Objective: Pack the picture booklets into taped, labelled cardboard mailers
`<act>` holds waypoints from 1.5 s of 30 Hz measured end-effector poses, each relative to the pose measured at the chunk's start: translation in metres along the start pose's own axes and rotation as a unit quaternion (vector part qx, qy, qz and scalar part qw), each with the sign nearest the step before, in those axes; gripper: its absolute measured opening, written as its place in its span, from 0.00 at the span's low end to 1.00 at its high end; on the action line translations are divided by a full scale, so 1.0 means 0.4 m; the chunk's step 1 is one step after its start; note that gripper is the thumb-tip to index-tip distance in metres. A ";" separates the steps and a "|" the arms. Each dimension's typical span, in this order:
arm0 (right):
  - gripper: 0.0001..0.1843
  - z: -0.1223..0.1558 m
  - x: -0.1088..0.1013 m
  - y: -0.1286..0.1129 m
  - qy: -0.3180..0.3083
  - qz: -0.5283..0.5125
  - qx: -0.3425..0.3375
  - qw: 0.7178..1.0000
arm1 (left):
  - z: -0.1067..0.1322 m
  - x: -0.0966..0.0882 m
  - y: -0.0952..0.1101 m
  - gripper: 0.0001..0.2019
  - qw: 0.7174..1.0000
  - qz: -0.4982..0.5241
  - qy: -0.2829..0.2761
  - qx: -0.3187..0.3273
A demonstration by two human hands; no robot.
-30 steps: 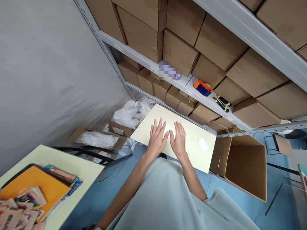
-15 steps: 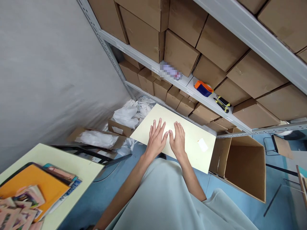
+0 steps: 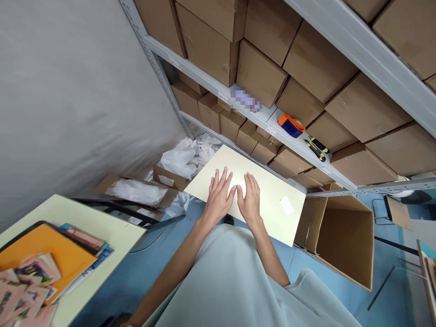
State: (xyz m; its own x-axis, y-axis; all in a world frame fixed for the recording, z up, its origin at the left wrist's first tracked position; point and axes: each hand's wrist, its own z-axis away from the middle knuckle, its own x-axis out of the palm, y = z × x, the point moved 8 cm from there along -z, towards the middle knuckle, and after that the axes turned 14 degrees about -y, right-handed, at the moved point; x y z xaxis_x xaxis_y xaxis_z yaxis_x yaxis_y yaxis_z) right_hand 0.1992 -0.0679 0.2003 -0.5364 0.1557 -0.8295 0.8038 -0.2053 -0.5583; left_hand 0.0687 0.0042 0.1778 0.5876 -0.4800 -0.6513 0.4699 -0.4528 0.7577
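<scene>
My left hand lies palm down over the pale yellow tabletop, its fingers stretched out and slightly spread. Beside it, my right hand is also flat and palm down, with fingers extended. The two thumbs almost meet, and I cannot tell whether they touch. Neither hand holds anything. A small white piece of paper lies on the tabletop to the right of my right hand.
A metal shelf full of cardboard boxes rises behind the tabletop, bearing a tape dispenser and utility knives. An open cardboard box stands at right. Left, another table carries an orange folder and pink packets.
The view has shifted slightly, so the left table and shelf sit a little differently in frame. Both hands keep their flat pose on the tabletop.
</scene>
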 end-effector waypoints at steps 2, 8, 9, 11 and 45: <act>0.33 -0.004 0.004 -0.002 -0.011 -0.011 -0.013 1.000 | 0.017 -0.014 -0.001 0.31 1.000 0.003 0.009 -0.012; 0.39 -0.041 0.106 -0.083 -0.101 -0.064 -0.139 0.983 | 0.192 -0.115 -0.052 0.31 0.986 -0.004 0.087 -0.142; 0.39 -0.048 0.139 -0.118 -0.119 -0.072 -0.170 0.975 | 0.242 -0.143 -0.071 0.31 0.980 -0.006 0.110 -0.169; 0.39 -0.051 0.215 -0.206 -0.162 -0.086 -0.233 0.955 | 0.365 -0.201 -0.111 0.31 0.960 -0.011 0.164 -0.225; 0.19 0.464 1.298 -1.148 -0.593 0.039 -0.213 0.775 | 1.485 -0.465 -0.916 0.24 0.759 0.191 0.342 -0.520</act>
State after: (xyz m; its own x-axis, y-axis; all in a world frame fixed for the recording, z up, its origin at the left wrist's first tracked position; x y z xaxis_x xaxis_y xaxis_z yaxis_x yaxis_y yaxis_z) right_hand -0.4962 -0.0720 0.0231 -0.1372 -0.8918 -0.4312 0.7227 0.2076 -0.6593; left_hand -0.6040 -0.1870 -0.0027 0.8491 0.2371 -0.4721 0.2358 0.6295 0.7403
